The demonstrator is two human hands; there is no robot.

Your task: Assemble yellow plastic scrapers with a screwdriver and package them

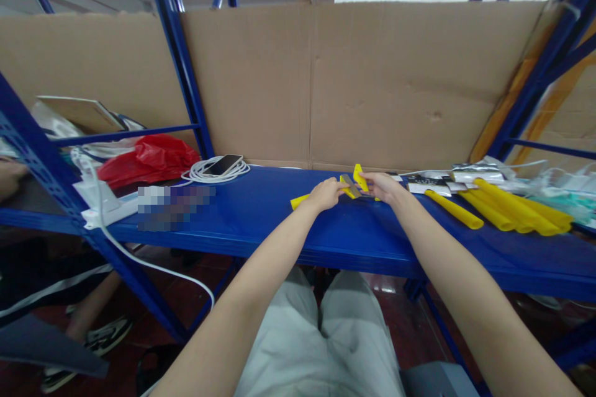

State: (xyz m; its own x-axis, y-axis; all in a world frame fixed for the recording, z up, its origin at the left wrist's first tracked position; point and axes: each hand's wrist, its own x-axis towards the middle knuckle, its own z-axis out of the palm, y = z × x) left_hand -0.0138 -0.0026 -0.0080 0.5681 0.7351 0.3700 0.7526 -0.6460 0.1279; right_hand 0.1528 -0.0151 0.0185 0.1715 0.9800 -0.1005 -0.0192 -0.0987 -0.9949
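Observation:
My left hand (pixel 328 193) is closed, pinching the near end of a small yellow-and-grey flat piece (pixel 349 186) above the blue shelf. On its other side my right hand (pixel 383 186) is closed on a small yellow piece (pixel 359 177), which stands up at an angle from the fingertips. The two pieces are close together; whether they are joined I cannot tell. Partly hidden behind my left wrist, a yellow tube (pixel 298 201) lies on the shelf. To the right of my right hand is another yellow tube (pixel 454 209).
Several yellow tubes (pixel 516 208) lie by silvery packs (pixel 477 173) at the right. Leftward are a phone (pixel 224 165) on a coiled white cable (pixel 201 171), a red plastic bag (pixel 149 158) and a blue upright (pixel 179 56). Cardboard (pixel 372 80) backs the blue shelf (pixel 251 211). Another person's leg shows lower left.

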